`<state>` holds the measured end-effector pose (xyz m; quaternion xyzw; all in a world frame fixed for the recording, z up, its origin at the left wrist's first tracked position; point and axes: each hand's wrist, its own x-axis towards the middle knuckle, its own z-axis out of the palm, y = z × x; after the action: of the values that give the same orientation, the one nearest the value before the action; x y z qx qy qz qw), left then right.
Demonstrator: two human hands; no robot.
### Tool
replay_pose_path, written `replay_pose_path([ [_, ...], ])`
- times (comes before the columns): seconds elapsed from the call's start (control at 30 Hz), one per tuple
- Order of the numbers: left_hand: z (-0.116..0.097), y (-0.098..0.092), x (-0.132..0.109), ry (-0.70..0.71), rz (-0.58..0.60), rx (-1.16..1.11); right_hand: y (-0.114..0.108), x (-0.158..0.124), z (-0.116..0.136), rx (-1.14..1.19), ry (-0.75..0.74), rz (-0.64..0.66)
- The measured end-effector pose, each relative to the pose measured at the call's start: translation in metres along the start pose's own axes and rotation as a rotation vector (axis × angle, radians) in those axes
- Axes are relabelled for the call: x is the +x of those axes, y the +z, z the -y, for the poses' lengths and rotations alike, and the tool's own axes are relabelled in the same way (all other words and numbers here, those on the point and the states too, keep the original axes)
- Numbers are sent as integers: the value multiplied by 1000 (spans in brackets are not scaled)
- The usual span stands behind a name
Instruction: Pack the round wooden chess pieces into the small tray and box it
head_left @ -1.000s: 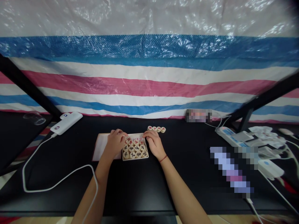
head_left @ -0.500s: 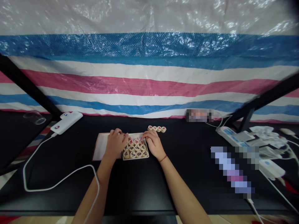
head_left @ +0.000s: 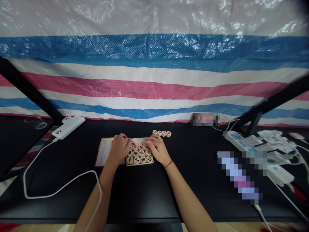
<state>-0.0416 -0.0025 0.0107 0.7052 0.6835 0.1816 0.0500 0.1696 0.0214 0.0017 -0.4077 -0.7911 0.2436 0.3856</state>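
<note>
A shallow white box (head_left: pixel 140 165) holds rows of round Chinese chess pieces (head_left: pixel 142 153), black characters in the near rows and red ones further back. My left hand (head_left: pixel 121 145) lies with curled fingers over the box's left edge and hides that corner. Over the far right corner, my right hand (head_left: pixel 158 148) has its fingers bent down onto a red-marked piece; the fingertips partly cover it. The open box lid (head_left: pixel 103 151), pale inside with a dark red rim, lies left of the box. Beyond my right hand, a short row of red-marked pieces (head_left: pixel 161 133) stands on the black table.
A white device (head_left: pixel 70 126) sits at the back left, its white cable (head_left: pixel 60 194) looping across my left forearm. On the right are a power strip (head_left: pixel 238 140) with plugs and cables, and a blurred-out object (head_left: pixel 238 175). A striped sheet (head_left: pixel 154 87) hangs behind the table (head_left: pixel 145 196).
My right hand has shifted slightly left, its fingers reaching further over the red pieces in the box. My left hand has stayed about where it was.
</note>
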Motion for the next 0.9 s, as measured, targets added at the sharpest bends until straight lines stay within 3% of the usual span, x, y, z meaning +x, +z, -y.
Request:
replay_pose_path([
  [0.13, 2, 2, 0, 3, -2, -23, -2, 1, -2, 21, 16, -37],
  [0.3, -4, 1, -2, -7, -6, -2, 2, -1, -1, -17, -58, 15],
  [0.53, -12, -4, -4, -77, 35, 44, 4, -1, 1, -36, -32, -12],
  [0.77, -11, -2, -4, -52, 44, 23, 5, -2, 3, -40, -24, 7],
  [0.9, -13, -3, -3, -66, 56, 4, 7, -3, 10, -108, -63, 102],
])
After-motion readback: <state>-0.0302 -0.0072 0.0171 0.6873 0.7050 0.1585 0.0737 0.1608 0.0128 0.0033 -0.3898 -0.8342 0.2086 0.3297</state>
